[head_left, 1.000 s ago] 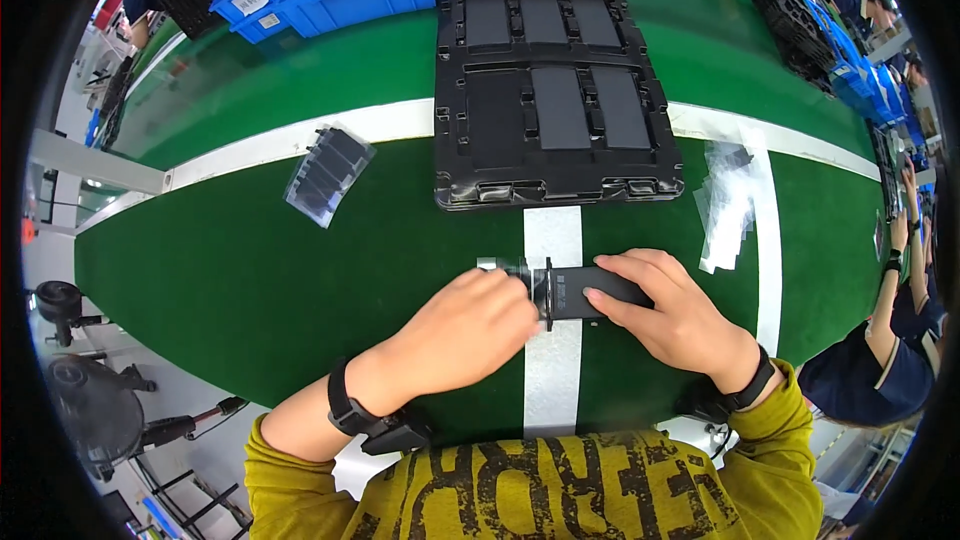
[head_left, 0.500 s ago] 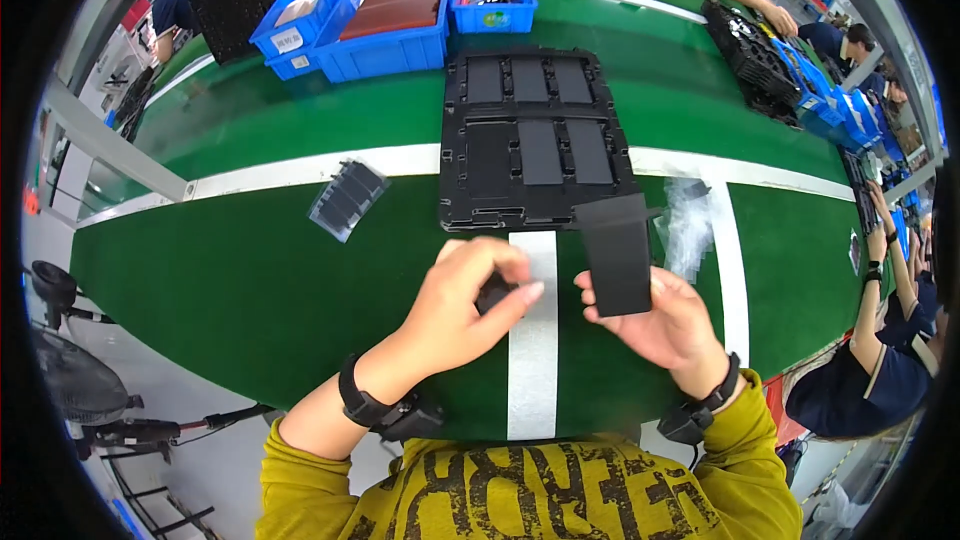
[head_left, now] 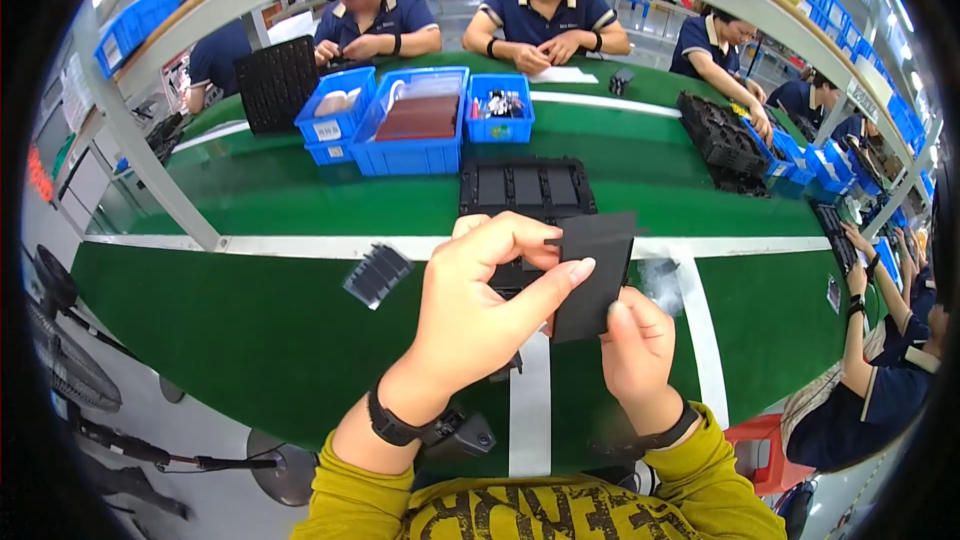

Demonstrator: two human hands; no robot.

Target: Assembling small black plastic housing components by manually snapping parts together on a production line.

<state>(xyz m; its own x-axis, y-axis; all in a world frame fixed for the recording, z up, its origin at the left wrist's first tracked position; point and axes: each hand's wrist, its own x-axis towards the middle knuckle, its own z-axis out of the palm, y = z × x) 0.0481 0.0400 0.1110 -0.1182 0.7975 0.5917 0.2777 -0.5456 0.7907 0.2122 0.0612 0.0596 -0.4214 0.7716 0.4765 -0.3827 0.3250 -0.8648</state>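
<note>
Both my hands hold a flat black rectangular panel (head_left: 592, 285) upright above the green table. My left hand (head_left: 475, 305) is closed on its left side, with the thumb pressed flat on its face. My right hand (head_left: 638, 348) pinches its lower right edge. A thin dark strip sticks out past the panel's upper right edge; I cannot tell whether it is attached. Behind my hands lies a black tray (head_left: 525, 211) with rectangular black pieces in its slots, its near part mostly hidden. Something small and dark shows under my left hand, too covered to name.
A clear bag with black strips (head_left: 377, 275) lies left, crumpled clear plastic (head_left: 660, 285) right. Blue bins (head_left: 408, 157) stand beyond the tray. Co-workers sit across and to the right, near stacked black trays (head_left: 722, 132). A metal frame post (head_left: 165, 180) rises at left.
My left hand has moved right and up and taken hold of the panel that my right hand held alone. The view has tilted up, showing more of the far side.
</note>
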